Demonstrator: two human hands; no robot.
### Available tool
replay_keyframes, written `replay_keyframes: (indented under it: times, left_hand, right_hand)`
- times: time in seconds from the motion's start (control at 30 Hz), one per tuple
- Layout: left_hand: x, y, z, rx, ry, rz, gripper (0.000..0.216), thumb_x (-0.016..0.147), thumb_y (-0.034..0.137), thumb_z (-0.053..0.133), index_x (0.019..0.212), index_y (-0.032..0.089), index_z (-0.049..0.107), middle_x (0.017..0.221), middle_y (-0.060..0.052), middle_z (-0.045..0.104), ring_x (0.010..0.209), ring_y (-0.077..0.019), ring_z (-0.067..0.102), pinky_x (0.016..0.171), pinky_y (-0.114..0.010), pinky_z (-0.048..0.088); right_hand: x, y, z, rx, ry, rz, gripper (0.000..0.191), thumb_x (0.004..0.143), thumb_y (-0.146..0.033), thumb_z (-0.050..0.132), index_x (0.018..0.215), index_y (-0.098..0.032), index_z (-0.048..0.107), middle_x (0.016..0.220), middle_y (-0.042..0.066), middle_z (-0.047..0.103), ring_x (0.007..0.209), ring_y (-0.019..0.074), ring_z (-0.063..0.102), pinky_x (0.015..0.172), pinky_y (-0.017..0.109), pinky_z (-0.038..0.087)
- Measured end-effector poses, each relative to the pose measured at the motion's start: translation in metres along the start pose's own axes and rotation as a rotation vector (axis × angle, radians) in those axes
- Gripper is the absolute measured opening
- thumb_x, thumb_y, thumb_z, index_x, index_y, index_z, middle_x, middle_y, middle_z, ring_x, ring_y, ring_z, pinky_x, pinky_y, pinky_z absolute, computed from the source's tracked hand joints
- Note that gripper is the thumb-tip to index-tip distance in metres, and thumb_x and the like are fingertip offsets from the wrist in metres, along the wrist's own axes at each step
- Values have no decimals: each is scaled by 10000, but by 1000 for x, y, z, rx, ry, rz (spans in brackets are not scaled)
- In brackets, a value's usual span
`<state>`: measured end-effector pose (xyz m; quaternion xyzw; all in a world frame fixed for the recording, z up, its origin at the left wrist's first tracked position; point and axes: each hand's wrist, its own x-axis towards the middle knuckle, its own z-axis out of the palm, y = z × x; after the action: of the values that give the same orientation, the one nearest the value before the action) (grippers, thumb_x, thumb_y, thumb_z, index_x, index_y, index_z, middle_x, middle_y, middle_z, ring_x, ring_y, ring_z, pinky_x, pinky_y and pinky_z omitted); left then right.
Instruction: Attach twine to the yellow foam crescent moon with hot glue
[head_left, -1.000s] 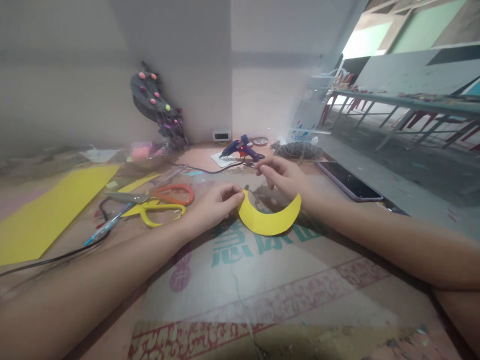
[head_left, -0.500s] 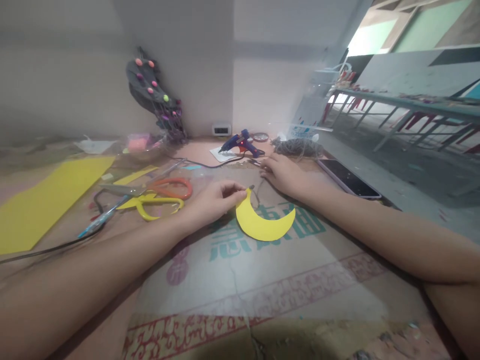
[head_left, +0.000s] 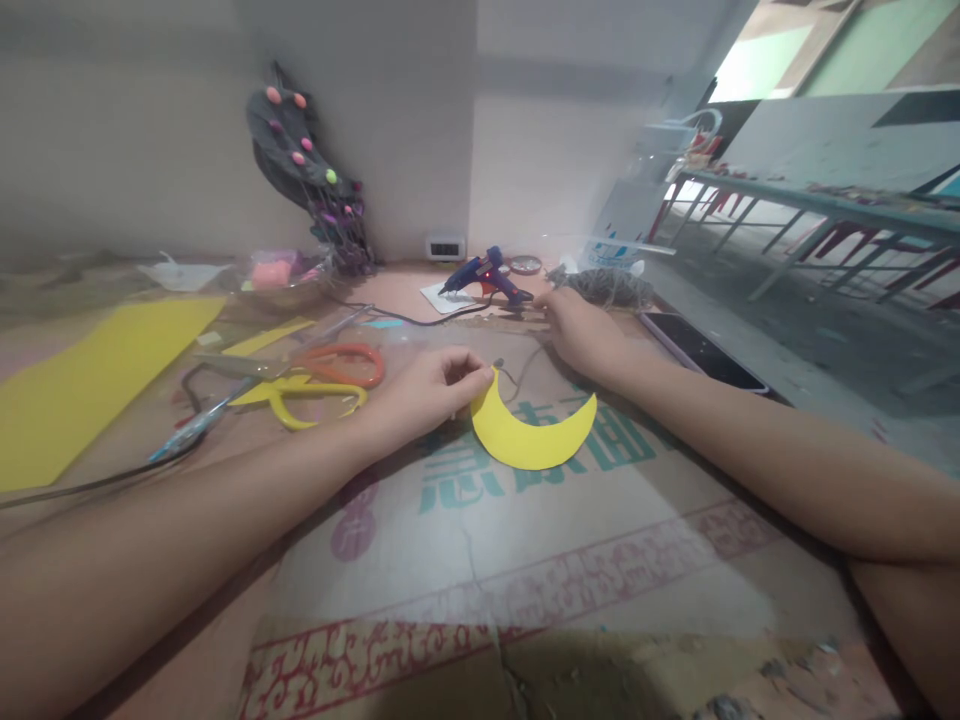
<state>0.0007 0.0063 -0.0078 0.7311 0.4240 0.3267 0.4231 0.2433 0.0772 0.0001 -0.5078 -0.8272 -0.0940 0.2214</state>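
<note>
My left hand [head_left: 444, 388] pinches the upper left tip of a yellow crescent cutout [head_left: 534, 445] between thumb and fingers. The cutout lies over the printed sheet, and a thin grey string [head_left: 517, 384] runs from a small dark spot at its tip. My right hand [head_left: 579, 332] is farther back, its fingers stretched forward beside the handle of a blue glue gun [head_left: 480, 274]. The gun rests on a small white piece, its red light lit. A small dark pointed tool [head_left: 513, 313] lies just left of my right fingertips; whether they touch anything is unclear.
Scissors with orange and yellow handles [head_left: 319, 385], a blue pen [head_left: 196, 425] and a yellow sheet [head_left: 90, 385] lie left. A phone [head_left: 703, 350] and grey yarn [head_left: 604, 287] are at right. A small clock [head_left: 445, 248] and a dark decorated crescent [head_left: 296, 150] stand by the wall.
My right hand has moved back and slightly right, closer to the glue gun's handle, and away from the pointed tool. My left hand keeps its pinch on the crescent. The view has shifted slightly.
</note>
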Motion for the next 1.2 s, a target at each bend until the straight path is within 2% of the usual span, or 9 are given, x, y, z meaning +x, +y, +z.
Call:
replay_keyframes:
  times: [0.17, 0.27, 0.33, 0.47, 0.7, 0.8, 0.93, 1.07, 1.2]
  left_hand:
    - [1, -2, 1, 29, 21, -24, 304, 837, 452, 585, 921, 168, 658, 726, -13, 629, 587, -110, 541, 502, -202, 378]
    - [2, -2, 0, 84, 54, -13, 296, 826, 434, 598, 943, 173, 674, 772, -22, 656, 642, -127, 560, 535, -211, 386]
    - [2, -1, 0, 103, 78, -9, 303, 825, 436, 599, 942, 170, 685, 794, -27, 669, 660, -133, 564, 551, -217, 393]
    - [1, 5, 0, 122, 129, -21, 307, 815, 439, 618, 934, 168, 702, 753, -13, 660, 623, -122, 537, 535, -217, 379]
    - [1, 8, -1, 122, 105, -48, 310, 805, 434, 635, 893, 148, 720, 798, -37, 704, 656, -137, 569, 559, -231, 396]
    - [1, 6, -2, 132, 108, -41, 272, 805, 407, 632, 868, 155, 710, 810, -38, 710, 693, -149, 594, 590, -236, 419]
    - [1, 3, -2, 122, 103, -39, 239, 797, 389, 629, 853, 162, 682, 800, -33, 704, 707, -158, 609, 587, -238, 429]
    - [2, 2, -2, 143, 111, -28, 199, 790, 354, 621, 830, 165, 670, 780, -22, 692, 693, -148, 600, 584, -233, 427]
    - [1, 5, -1, 161, 99, -19, 171, 781, 319, 608, 823, 163, 666, 762, -14, 680, 678, -140, 589, 581, -231, 428]
  right_hand:
    - [-7, -9, -2, 314, 108, 53, 360, 822, -101, 382, 1134, -172, 546, 988, 83, 672, 881, 227, 615, 805, 351, 479]
    - [-12, -16, -5, 427, 146, 74, 309, 840, -120, 357, 1031, -215, 580, 1019, 63, 672, 945, 218, 613, 854, 341, 471]
    - [-14, -19, -7, 447, 167, 74, 278, 894, -193, 348, 1016, -215, 596, 1062, 73, 668, 1005, 231, 602, 890, 352, 461]
    - [-18, -25, -9, 421, 156, 13, 347, 939, -382, 416, 1158, -180, 594, 1163, 105, 649, 1057, 264, 597, 922, 397, 453]
    - [-18, -29, -19, 373, 77, -114, 422, 974, -398, 404, 1312, -204, 565, 1290, 90, 618, 1147, 258, 577, 967, 396, 435]
    - [-10, -25, -37, 274, 10, -183, 404, 973, -401, 417, 1290, -231, 602, 1175, 87, 657, 1056, 258, 589, 905, 392, 441]
    - [-1, -24, -60, 106, 26, -318, 366, 946, -427, 483, 1205, -251, 673, 942, 86, 635, 912, 247, 566, 809, 381, 418]
    - [-6, -35, -60, 40, -16, -480, 329, 952, -363, 473, 1142, -224, 702, 863, 80, 618, 816, 211, 546, 719, 337, 393]
    - [-11, -43, -53, -26, -8, -573, 321, 962, -304, 449, 978, -189, 748, 743, 72, 618, 729, 189, 525, 641, 311, 343]
